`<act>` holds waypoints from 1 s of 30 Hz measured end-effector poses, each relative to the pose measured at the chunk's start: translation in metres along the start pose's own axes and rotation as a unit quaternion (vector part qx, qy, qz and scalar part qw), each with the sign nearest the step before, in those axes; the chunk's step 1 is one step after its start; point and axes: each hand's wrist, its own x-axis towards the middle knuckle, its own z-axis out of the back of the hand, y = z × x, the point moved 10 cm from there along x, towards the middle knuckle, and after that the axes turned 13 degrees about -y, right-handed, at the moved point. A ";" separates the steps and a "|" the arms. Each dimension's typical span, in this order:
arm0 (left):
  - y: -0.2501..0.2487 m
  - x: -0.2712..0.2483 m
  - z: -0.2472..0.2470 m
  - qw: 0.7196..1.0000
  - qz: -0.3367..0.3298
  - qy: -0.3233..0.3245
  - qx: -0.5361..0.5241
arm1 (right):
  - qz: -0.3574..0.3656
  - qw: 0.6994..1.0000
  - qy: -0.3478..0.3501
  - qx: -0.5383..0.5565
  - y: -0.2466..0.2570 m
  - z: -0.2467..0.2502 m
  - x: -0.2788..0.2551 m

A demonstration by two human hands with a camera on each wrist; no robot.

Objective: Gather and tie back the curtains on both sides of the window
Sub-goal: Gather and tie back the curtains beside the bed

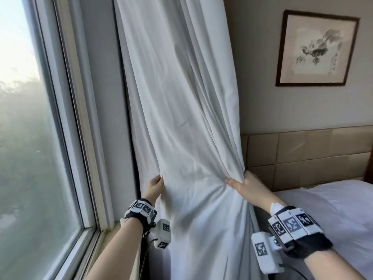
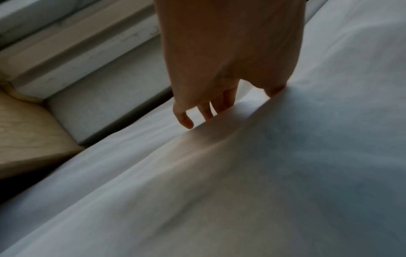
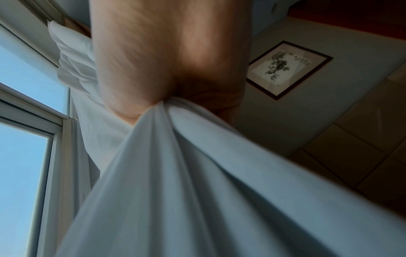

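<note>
A white curtain (image 1: 181, 118) hangs to the right of the window (image 1: 30, 138). My right hand (image 1: 240, 183) grips a bunch of its folds at the right edge, at about waist height, and pulls them toward the wall. In the right wrist view the cloth (image 3: 197, 173) fans out from that fist (image 3: 167, 97). My left hand (image 1: 156, 183) is at the curtain's left edge. Its fingers (image 2: 208, 107) are nearly straight and slip behind a fold of the cloth (image 2: 263, 173). The thumb tip is buried in the fabric. No tie-back is in view.
A bed (image 1: 333, 209) with white bedding and a tan padded headboard (image 1: 312, 154) stands close on the right. A framed ink picture (image 1: 316, 49) hangs above it. The window frame (image 2: 77, 52) and a wooden sill (image 2: 33, 130) lie to the left.
</note>
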 end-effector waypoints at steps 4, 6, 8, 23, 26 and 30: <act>-0.002 0.002 0.001 1.000 -0.013 -0.014 0.012 | 0.006 1.000 -0.008 -0.007 0.003 0.005 -0.005; -0.015 -0.002 0.005 0.998 -0.038 -0.045 0.027 | 0.009 1.000 -0.008 -0.015 0.003 0.006 -0.007; -0.028 -0.009 0.020 0.989 -0.067 -0.117 0.055 | 0.008 0.999 -0.005 -0.032 0.003 0.005 -0.008; -0.110 -0.193 -0.018 0.931 -0.359 -0.006 -0.063 | 0.041 0.984 -0.047 -0.168 0.028 -0.021 -0.020; -0.104 -0.184 -0.063 0.953 -0.285 0.078 -0.066 | 0.039 0.987 -0.039 -0.151 0.029 -0.024 -0.024; -0.082 -0.166 -0.088 0.971 -0.178 0.127 -0.096 | 0.025 0.992 -0.039 -0.120 0.027 -0.022 -0.025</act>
